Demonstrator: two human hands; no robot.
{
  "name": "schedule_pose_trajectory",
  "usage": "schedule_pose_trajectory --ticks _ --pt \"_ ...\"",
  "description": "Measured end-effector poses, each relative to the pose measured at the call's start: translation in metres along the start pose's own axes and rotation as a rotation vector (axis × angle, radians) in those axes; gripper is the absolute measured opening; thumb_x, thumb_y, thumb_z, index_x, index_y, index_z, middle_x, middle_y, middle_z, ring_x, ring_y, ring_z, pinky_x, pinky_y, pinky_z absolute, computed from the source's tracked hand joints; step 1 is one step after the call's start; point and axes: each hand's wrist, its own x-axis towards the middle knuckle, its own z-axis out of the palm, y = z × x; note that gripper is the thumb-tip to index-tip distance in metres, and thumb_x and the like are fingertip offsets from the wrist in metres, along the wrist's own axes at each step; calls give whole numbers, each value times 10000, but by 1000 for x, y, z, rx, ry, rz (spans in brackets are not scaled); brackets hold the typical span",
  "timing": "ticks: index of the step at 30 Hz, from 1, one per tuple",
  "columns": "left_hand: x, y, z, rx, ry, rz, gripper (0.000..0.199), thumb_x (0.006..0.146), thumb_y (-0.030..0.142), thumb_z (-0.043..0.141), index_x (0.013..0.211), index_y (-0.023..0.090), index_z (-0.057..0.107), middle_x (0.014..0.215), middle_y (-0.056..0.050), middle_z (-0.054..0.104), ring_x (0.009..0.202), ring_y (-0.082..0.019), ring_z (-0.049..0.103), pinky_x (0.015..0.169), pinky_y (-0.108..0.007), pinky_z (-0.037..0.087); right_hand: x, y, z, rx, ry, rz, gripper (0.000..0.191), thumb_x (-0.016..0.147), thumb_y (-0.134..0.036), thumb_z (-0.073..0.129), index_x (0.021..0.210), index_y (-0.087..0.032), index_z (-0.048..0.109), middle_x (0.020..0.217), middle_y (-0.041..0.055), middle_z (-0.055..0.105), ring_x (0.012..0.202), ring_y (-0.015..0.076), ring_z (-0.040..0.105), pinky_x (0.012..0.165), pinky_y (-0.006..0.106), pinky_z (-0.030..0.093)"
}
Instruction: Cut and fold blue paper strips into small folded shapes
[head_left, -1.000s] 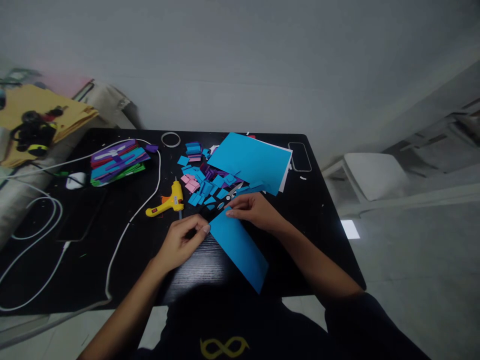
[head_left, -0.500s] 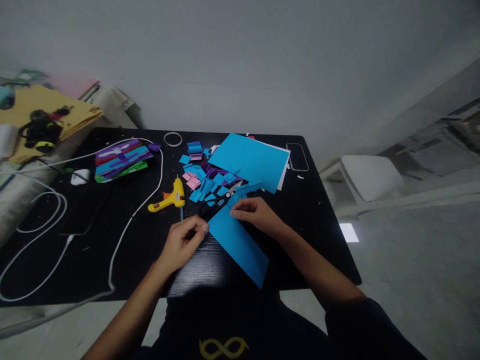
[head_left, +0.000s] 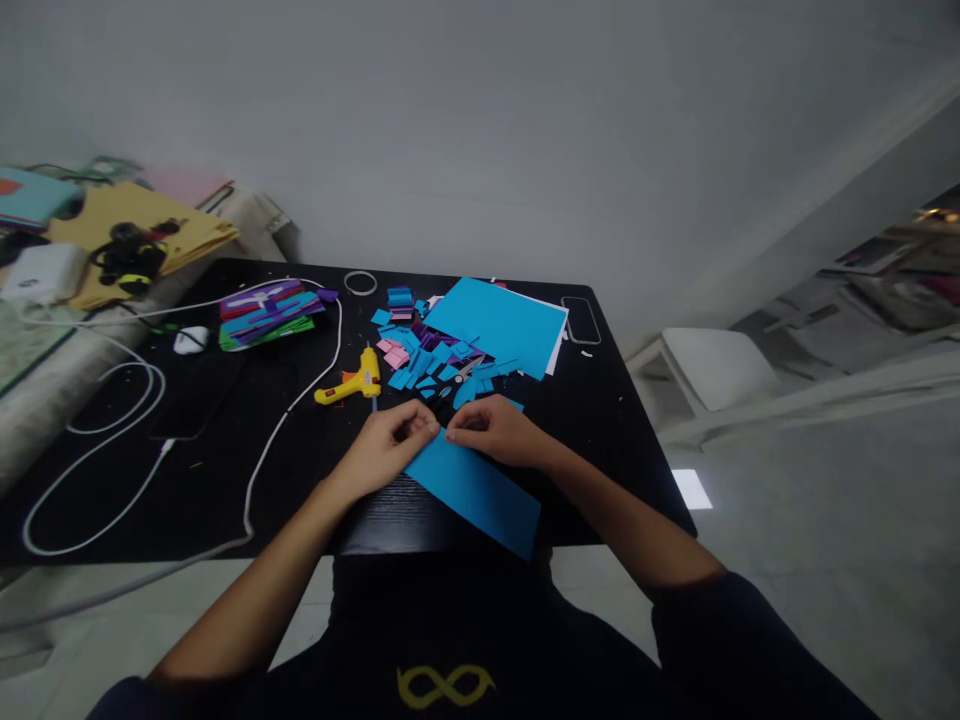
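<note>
A blue paper sheet (head_left: 476,492) lies slanted at the front of the black table, its lower right end reaching the table's edge. My left hand (head_left: 394,445) pinches its upper left edge between thumb and fingers. Close beside it, my right hand (head_left: 495,430) pinches the same sheet near its top. Just beyond both hands are scissors (head_left: 463,374), partly covered by small blue paper pieces (head_left: 409,372). Pink pieces (head_left: 394,353) and purple ones lie in the same pile. A larger blue sheet (head_left: 499,325) rests over white paper behind the pile.
A yellow glue gun (head_left: 352,378) lies left of the pile. Further left are bundled coloured strips (head_left: 270,315), a white cable (head_left: 259,465), a dark phone (head_left: 196,400) and a white case (head_left: 191,340). A clear phone case (head_left: 581,320) lies at the back right; a white stool (head_left: 716,368) stands beyond.
My left hand has moved right and up, and the two hands are now closer together on the blue sheet. The camera view has shifted slightly.
</note>
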Motion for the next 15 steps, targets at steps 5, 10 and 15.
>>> schedule_pose_trajectory --ticks 5,10,15 --pt "-4 -10 8 -59 111 -13 259 925 415 600 823 180 638 664 29 508 626 -134 469 575 -238 354 -3 7 0 -44 1 62 167 802 -303 742 820 -139 766 732 28 725 683 142 627 638 250 452" --pt "-21 -25 5 -83 265 -105 274 888 420 616 767 175 634 650 26 517 602 -129 455 563 -236 349 -21 24 -26 -101 -58 158 199 813 -342 729 831 -151 784 753 27 720 697 144 611 665 270 450" --pt "-36 -34 7 -54 302 -197 262 856 412 633 751 173 655 671 17 581 625 -138 504 582 -238 377 -36 45 -46 -159 -158 197 202 829 -328 710 858 -146 791 814 45 745 729 159 629 706 291 471"
